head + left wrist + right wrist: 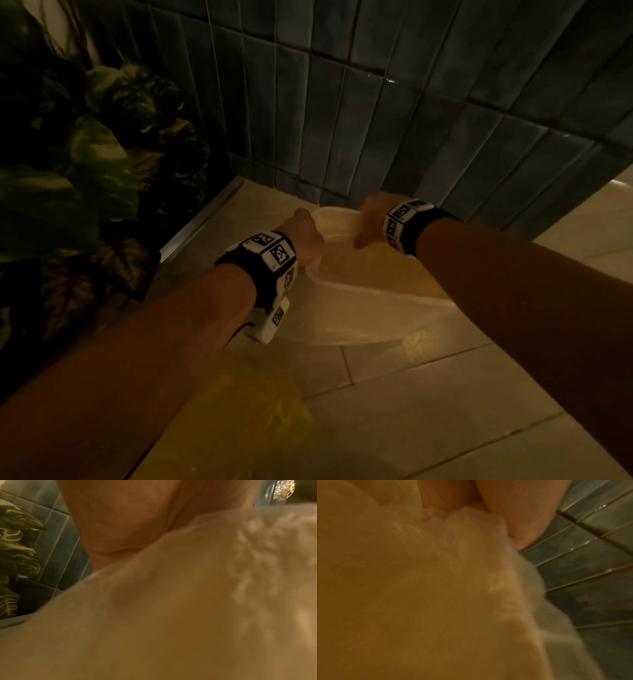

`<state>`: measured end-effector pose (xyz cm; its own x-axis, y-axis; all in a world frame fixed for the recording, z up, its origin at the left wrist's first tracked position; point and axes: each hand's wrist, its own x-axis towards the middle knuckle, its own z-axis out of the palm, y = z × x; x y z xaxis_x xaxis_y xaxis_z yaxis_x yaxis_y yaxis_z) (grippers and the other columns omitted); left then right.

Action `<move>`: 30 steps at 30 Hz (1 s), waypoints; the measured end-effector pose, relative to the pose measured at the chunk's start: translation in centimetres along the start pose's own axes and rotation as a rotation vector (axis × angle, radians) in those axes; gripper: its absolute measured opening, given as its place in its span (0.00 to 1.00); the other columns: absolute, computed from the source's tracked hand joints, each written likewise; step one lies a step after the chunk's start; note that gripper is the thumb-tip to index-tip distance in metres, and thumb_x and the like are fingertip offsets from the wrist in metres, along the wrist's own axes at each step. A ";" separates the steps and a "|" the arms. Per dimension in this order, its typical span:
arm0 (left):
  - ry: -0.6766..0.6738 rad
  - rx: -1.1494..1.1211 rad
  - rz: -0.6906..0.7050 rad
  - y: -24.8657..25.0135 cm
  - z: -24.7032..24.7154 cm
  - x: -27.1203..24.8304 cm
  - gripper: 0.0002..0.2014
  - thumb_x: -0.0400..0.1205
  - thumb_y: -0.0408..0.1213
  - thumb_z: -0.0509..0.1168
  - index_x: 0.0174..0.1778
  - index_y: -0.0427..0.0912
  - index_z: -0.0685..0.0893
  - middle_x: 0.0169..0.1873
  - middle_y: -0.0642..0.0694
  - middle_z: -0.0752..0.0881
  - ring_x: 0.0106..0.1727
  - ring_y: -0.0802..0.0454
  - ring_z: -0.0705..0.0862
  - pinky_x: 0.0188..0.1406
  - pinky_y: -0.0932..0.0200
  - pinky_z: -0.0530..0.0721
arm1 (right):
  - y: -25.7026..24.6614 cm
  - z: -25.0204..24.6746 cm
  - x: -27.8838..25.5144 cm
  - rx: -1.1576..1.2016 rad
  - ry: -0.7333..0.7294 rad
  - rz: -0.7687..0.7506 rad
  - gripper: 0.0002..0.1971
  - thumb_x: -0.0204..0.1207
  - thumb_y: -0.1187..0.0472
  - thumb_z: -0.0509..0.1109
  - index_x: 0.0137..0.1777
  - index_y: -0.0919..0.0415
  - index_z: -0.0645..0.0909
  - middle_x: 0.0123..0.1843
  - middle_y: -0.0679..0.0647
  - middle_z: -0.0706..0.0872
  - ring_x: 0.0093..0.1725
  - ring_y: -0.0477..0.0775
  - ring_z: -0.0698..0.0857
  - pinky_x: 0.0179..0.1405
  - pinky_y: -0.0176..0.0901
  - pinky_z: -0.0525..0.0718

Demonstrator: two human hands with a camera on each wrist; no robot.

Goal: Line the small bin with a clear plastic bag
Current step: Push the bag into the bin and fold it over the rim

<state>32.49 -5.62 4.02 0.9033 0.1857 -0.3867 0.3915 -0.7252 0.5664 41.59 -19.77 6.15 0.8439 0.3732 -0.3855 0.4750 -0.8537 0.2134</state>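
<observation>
Both hands grip the mouth of the clear plastic bag, which hangs above the tiled floor: the left hand and right hand have fingers curled around bunched film. No bin is in view. Pulled apart hard, the thin film could tear or slip free.

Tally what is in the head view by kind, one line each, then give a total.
hands: 2 (left hand, right hand, each gripping the bag)
clear plastic bag: 1
wrist bands with markers: 2
leafy plant: 1
Total: 6
The bin cannot be made out.
</observation>
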 end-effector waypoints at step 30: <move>-0.057 0.423 0.188 1.4 -3.2 3.4 0.26 0.77 0.38 0.70 0.73 0.41 0.76 0.70 0.38 0.78 0.70 0.38 0.77 0.69 0.49 0.76 | 7.8 2.8 -1.3 0.137 -0.042 0.147 0.41 0.65 0.34 0.73 0.74 0.58 0.72 0.71 0.60 0.78 0.67 0.64 0.79 0.67 0.55 0.78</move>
<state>36.63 -3.89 5.82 0.9362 -0.0034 -0.3516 0.1049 -0.9517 0.2885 43.51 -27.91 5.82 0.8893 0.2275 -0.3968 0.3064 -0.9404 0.1475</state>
